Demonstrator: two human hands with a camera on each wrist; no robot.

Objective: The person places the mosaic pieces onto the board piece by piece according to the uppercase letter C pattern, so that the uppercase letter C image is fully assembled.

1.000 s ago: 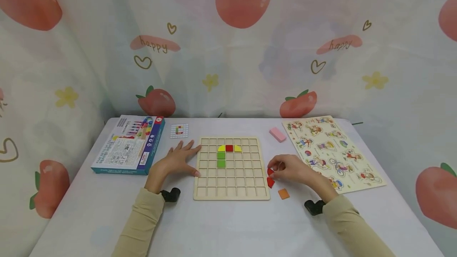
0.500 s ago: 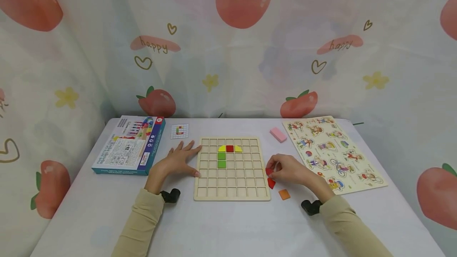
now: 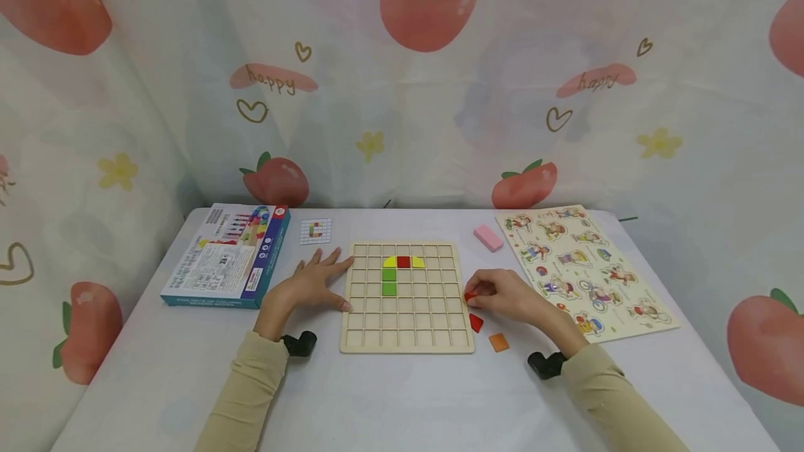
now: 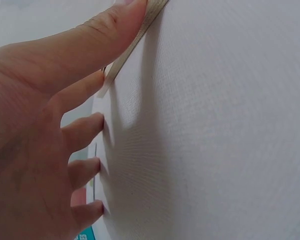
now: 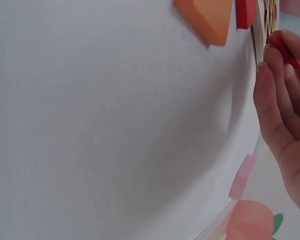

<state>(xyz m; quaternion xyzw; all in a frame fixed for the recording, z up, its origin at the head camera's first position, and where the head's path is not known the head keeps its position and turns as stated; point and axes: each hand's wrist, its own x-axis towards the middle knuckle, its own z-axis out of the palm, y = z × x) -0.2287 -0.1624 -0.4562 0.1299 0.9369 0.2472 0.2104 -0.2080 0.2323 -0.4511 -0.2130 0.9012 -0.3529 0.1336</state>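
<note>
A wooden grid board (image 3: 408, 337) lies mid-table in the head view. In its upper cells sit a red square tile (image 3: 403, 262) between two yellow rounded tiles (image 3: 419, 263), with two green square tiles (image 3: 389, 289) below the left one. My left hand (image 3: 309, 283) is spread at the board's left side, its thumb and index fingertip at the edge. By the right edge, my right hand (image 3: 506, 294) pinches a small red tile (image 5: 285, 50) between thumb and fingers; its outline is partly hidden. A second red tile (image 3: 476, 324) and an orange tile (image 3: 499, 342) lie loose nearby.
A puzzle box (image 3: 220, 257) lies at the left, beside a small pattern card (image 3: 315, 231) behind the left hand. On the right are a pink block (image 3: 488, 238) and a picture puzzle board (image 3: 584, 270). A printed curtain (image 3: 402, 124) hangs behind the table.
The right hand has drawn slightly leftward with the red tile, away from the other red tile and up to the board's edge. My left hand stays in place.
</note>
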